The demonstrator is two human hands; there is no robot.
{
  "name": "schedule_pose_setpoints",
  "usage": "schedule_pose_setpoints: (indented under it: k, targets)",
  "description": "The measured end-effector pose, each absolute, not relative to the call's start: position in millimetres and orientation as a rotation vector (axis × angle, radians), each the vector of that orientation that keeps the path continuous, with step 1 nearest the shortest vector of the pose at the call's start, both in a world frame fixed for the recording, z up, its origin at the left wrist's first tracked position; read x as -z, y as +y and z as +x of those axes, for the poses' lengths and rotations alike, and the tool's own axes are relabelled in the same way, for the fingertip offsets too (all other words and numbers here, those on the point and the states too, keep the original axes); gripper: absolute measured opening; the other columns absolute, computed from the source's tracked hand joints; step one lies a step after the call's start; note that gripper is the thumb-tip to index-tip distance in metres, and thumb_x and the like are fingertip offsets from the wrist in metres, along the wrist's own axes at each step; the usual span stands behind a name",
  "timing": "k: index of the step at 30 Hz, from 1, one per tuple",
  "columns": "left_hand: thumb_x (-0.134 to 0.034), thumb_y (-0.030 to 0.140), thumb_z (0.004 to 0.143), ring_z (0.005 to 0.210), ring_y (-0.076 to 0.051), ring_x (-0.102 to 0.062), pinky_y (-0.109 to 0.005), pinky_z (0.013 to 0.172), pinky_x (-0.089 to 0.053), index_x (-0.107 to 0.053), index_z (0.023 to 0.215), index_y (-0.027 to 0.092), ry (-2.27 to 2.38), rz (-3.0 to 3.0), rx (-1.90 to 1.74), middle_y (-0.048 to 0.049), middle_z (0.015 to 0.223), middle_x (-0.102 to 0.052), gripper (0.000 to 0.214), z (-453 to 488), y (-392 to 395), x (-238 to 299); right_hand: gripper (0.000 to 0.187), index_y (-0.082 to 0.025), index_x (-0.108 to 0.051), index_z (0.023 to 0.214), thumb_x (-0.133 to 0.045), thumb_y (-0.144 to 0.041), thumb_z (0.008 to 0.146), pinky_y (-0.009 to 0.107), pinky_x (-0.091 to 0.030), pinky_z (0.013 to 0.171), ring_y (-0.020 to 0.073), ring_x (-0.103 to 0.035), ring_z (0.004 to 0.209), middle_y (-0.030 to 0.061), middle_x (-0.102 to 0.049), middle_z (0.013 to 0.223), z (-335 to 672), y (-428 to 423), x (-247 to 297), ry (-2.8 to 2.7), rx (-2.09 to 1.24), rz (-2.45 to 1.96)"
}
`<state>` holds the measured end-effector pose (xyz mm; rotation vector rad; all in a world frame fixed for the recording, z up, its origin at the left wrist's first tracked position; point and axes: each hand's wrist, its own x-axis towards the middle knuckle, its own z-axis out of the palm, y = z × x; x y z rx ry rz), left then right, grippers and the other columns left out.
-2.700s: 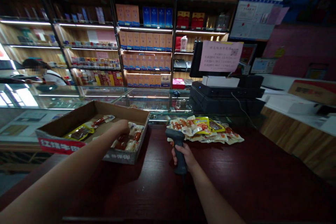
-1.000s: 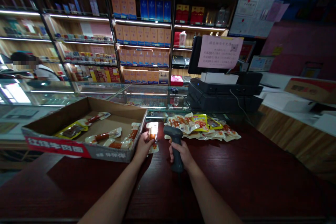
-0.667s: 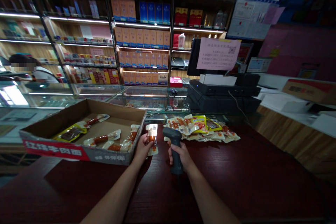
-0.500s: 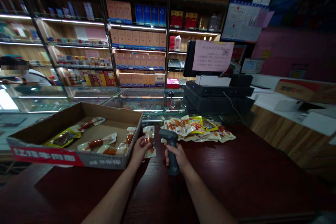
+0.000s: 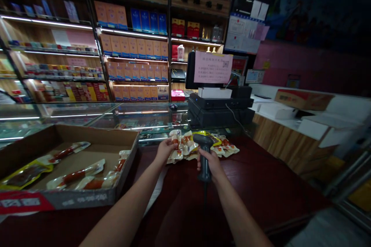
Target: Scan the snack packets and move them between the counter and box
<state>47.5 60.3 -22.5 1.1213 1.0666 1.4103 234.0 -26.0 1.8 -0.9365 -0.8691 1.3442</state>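
My left hand pinches a clear sausage packet and holds it at the left edge of a pile of snack packets on the dark red counter. My right hand grips the handle of a black barcode scanner, upright just right of the packet, its head in front of the pile. A cardboard box with several more sausage packets sits to the left.
A black till with a screen and a pink notice stands behind the pile. Glass display cases and lit shelves of boxed goods run along the back. A wooden side counter with boxes lies to the right.
My left hand took a sausage packet out of the box, held it by the scanner, then carried it right to the pile. The view has swung right.
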Motion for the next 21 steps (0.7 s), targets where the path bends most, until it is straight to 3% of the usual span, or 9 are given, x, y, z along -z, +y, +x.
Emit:
schedule_pose_setpoints:
  k: [6, 10, 16, 21]
  targets:
    - [-0.076, 0.023, 0.053, 0.08, -0.023, -0.061, -0.033, 0.074, -0.043, -0.057, 0.078, 0.017, 1.655, 1.497, -1.375, -0.0059, 0.076, -0.063, 0.032, 87, 82, 15, 0.03, -0.014, -0.058, 0.076, -0.071, -0.038, 0.065, 0.023, -0.047, 0.031, 0.0111, -0.051, 0.032, -0.0027, -0.058, 0.046, 267, -34, -7, -0.815, -1.271, -0.914]
    - [-0.071, 0.029, 0.06, 0.086, -0.025, -0.058, -0.034, 0.079, -0.04, -0.055, 0.067, 0.018, 1.851, 1.734, -1.285, -0.0076, 0.077, -0.06, 0.021, 95, 84, 20, 0.034, -0.014, -0.058, 0.078, -0.073, -0.04, 0.062, 0.023, -0.047, 0.031, 0.011, -0.051, 0.032, -0.0029, -0.058, 0.047, 268, -38, -6, -0.825, -1.261, -0.906]
    - [-0.062, 0.042, 0.07, 0.096, -0.027, -0.054, -0.037, 0.088, -0.038, -0.058, 0.072, 0.018, 1.848, 1.77, -1.348, -0.0107, 0.088, -0.056, 0.025, 94, 82, 20, 0.038, -0.015, -0.056, 0.076, -0.075, -0.041, 0.058, 0.022, -0.045, 0.03, 0.0112, -0.05, 0.031, -0.0038, -0.057, 0.043, 249, -40, -1, -0.813, -1.341, -0.933]
    - [-0.058, 0.036, 0.073, 0.098, -0.025, -0.052, -0.038, 0.092, -0.038, -0.061, 0.079, 0.018, 1.714, 1.745, -1.55, -0.0103, 0.096, -0.054, 0.019, 65, 68, 6, 0.037, -0.015, -0.056, 0.077, -0.075, -0.041, 0.058, 0.022, -0.045, 0.031, 0.0115, -0.051, 0.032, -0.0035, -0.058, 0.044, 224, -40, 5, -0.854, -1.438, -0.914]
